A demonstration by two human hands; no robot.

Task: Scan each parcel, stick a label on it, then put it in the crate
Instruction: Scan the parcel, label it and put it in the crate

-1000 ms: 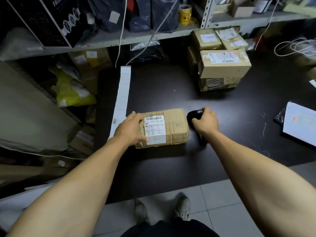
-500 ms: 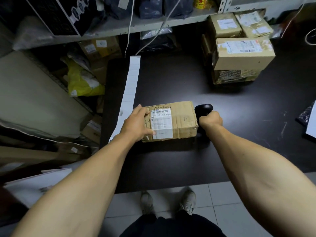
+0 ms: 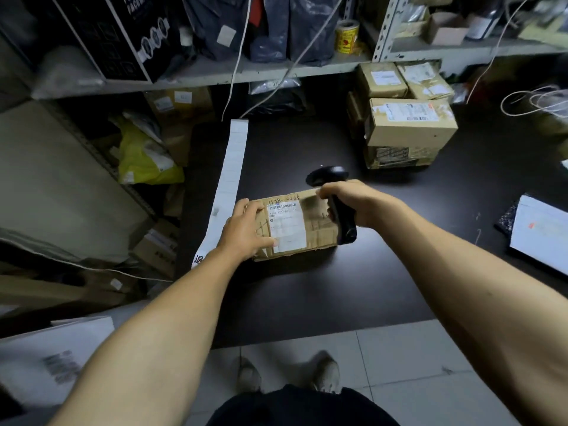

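A brown cardboard parcel [image 3: 316, 229] with a white shipping label and handwritten numbers lies on the dark table [image 3: 307, 296]. My left hand [image 3: 246, 230] grips its left end. My right hand [image 3: 356, 204] holds a black handheld scanner [image 3: 338, 207] lifted above the parcel's right end, its head pointing away and its handle down. A long strip of white labels [image 3: 232, 176] runs along the table's left edge beside the parcel. No crate is in view.
A stack of taped cardboard parcels [image 3: 405, 127] stands at the back right of the table. White papers on a dark pad [image 3: 541, 232] lie at the right edge. A shelf [image 3: 215, 75] above holds bags, boxes and a tape roll [image 3: 346, 36]. Clutter fills the floor at left.
My right hand has closed on the scanner and lifted it off the table, over the parcel's right end. My left hand has stayed on the parcel's left end.
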